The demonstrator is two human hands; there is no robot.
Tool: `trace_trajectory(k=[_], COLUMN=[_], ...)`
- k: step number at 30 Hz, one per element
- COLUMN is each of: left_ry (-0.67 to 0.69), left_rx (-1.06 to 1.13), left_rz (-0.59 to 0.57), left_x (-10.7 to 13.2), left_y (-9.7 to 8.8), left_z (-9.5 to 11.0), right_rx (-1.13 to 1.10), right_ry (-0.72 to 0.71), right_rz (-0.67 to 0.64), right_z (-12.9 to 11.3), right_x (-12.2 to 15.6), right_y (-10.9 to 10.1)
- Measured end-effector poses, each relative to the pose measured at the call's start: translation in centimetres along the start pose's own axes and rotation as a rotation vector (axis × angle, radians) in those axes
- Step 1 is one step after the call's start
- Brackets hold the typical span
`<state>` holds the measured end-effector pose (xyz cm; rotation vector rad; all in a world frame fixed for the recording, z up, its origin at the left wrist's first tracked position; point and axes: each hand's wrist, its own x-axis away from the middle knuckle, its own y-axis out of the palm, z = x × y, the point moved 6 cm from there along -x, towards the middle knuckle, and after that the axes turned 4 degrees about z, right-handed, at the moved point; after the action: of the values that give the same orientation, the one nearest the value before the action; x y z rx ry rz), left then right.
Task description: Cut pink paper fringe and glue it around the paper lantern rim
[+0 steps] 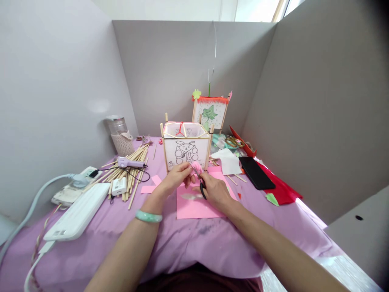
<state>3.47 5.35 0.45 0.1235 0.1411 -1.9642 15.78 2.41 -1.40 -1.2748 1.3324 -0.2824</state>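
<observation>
Counter (pixel 231 247): covered by a purple cloth.
White block (pixel 77 211): lies at left, cable at its near end.
Pink sheet (pixel 197 210): flat on the counter, beneath the hands.
Right hand (pixel 216 190): grasping black-handled scissors (pixel 203 187).
Left hand (pixel 181 175): pinching a pink piece (pixel 198 166); piece is at the scissor blades, above the pink sheet, before the box.
Sticks (pixel 130 182): loose heap left of the hands; purple tool (pixel 130 163) on top.
Phone (pixel 257 173): black, right of the pink sheet.
Box (pixel 186 152): upright, stick frame, paper walls, animal drawn on front; top uncovered, red cord at the rim, floor hidden.
Jar (pixel 120 136): upright, lidded, knit sleeve around lower part; contents inside sleeve cannot be told.
Lantern (pixel 212 112): behind the box, green leaf on its face, red fringe above; interior hidden.
</observation>
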Motion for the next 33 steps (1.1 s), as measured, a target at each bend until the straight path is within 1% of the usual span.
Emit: trace_trajectory(k=[3,9,16,23,26,30,33], left_ry=[-0.002,0.008,0.006,0.005,0.020,0.040,0.043], left_rx=[-0.012,-0.011,-0.011,0.004,0.004,0.014,0.018], left_rz=[-0.024,-0.026,-0.023,-0.017,0.007,0.084,0.098], left_x=[0.0,0.1,0.1,0.2,0.1,-0.2,-0.4], left_y=[0.1,0.1,0.1,0.2,0.0,-0.7,-0.8], left_z=[0.0,0.1,0.1,0.3,0.3,0.0,-0.1], right_rx=[0.002,0.015,0.010,0.009,0.003,-0.013,-0.011], right_ry=[-0.012,-0.008,-0.028,-0.006,-0.007,-0.016,-0.016], right_rz=[0.003,-0.010,0.016,-0.007,-0.015,-0.030,-0.031], right_z=[-0.2,-0.3,-0.4,-0.1,0.1,0.0,-0.1], right_x=[0.0,-0.2,-0.2,-0.3,-0.2,-0.1,0.0], right_y=[-0.1,-0.3,-0.4,-0.2,-0.1,-0.2,-0.3])
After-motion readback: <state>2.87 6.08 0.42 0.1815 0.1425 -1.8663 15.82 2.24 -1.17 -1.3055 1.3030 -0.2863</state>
